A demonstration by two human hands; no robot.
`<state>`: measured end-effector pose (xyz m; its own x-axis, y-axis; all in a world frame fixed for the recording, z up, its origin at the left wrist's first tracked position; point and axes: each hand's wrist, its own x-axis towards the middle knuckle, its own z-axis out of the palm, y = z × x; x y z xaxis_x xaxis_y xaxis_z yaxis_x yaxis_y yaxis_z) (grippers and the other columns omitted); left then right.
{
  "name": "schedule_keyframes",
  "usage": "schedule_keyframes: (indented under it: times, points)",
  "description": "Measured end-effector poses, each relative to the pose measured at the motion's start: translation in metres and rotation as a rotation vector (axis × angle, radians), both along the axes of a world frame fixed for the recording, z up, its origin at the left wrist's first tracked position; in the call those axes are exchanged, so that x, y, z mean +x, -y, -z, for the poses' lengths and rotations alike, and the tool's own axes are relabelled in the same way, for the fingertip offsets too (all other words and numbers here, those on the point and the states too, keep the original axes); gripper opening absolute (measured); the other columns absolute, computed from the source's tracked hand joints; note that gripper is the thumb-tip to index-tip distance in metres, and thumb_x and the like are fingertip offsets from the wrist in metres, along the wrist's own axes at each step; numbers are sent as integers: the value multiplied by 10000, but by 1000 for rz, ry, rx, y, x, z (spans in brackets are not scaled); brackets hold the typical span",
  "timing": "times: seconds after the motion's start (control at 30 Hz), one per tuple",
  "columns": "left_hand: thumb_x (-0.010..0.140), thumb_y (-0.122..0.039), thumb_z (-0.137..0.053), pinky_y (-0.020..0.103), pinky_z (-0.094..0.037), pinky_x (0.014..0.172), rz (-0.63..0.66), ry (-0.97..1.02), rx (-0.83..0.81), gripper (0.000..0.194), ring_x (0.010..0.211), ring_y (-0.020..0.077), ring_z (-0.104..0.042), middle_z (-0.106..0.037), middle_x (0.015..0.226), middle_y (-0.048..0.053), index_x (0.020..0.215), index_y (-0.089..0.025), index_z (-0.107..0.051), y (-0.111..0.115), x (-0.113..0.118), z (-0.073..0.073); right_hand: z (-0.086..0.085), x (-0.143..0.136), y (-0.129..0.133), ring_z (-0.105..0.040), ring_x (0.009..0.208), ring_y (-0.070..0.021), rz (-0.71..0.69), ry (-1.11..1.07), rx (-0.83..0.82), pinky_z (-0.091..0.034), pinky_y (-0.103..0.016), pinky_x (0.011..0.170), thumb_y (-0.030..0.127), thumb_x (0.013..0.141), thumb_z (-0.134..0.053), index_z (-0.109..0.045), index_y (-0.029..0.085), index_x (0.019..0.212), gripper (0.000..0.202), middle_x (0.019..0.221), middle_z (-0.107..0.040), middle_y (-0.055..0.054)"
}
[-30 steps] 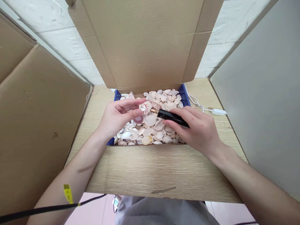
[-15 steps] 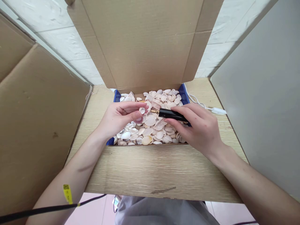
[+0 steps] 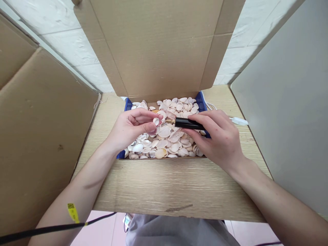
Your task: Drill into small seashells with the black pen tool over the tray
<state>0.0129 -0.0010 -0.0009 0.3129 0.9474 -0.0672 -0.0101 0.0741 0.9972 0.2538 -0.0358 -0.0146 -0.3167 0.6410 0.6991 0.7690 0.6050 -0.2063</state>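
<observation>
Right now my left hand (image 3: 138, 122) pinches a small white shell (image 3: 155, 121) between thumb and fingers, over the blue-walled tray (image 3: 202, 101), and my right hand (image 3: 216, 135) grips a black pen-shaped rotary tool (image 3: 188, 123), its brass-coloured chuck (image 3: 171, 121) pointing at the shell; whether the tip touches it is too fine to tell. The tray's low front edge runs just nearer to me than both hands, and between it and my body the wood-grain tabletop (image 3: 164, 181) gives a bare strip, ending at an edge above my lap. Left of my left hand there's a narrow run of tabletop before a cardboard panel (image 3: 46, 130) leans alongside that forearm; right of my right hand a similar strip stops at a grey panel (image 3: 289, 85). Straight beyond my hands a tall cardboard flap (image 3: 159, 44) rises at the tray's back edge, closing off that direction. Loose seashells (image 3: 164, 143) crowd the tray beneath my fingers. Beyond my right hand, a white cord (image 3: 212, 106) and its inline switch (image 3: 239, 121) lie on the wood, while a black cable (image 3: 46, 230) with a yellow tag (image 3: 73, 212) crosses in front of my left forearm.
</observation>
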Motion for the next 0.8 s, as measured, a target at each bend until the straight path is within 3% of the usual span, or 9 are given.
schedule_keyframes:
  times: [0.3,0.47,0.63,0.8]
  points:
    - [714,-247,-822,279,-584,634,-3,-40,10,220,659,150,-687,-754,758,42,916,-177,-772,1,-1,1,-1,0,1,-643,802,-214,23,18,21,-532,-384,730,285,883,-644,-600,270,1055,179,912,-692,-50]
    - [720,-246,-818,272,-595,650,16,-26,3,194,686,145,-701,-778,903,60,899,-186,-772,1,-2,0,0,0,1,-642,832,-225,27,24,-7,-524,-368,723,304,885,-639,-616,213,1043,185,912,-700,-76]
    - [706,-265,-826,268,-603,662,7,-53,-7,217,705,151,-712,-779,921,68,894,-175,-768,3,0,-4,3,0,1,-648,760,-208,32,60,-109,-500,-336,657,355,934,-561,-634,161,1015,223,846,-710,-78]
    - [715,-290,-817,295,-605,670,-7,-92,18,233,695,160,-713,-775,898,66,915,-183,-765,3,1,-3,4,0,3,-683,797,-188,-44,59,-214,-504,-303,643,338,970,-491,-614,167,1082,238,948,-729,-77]
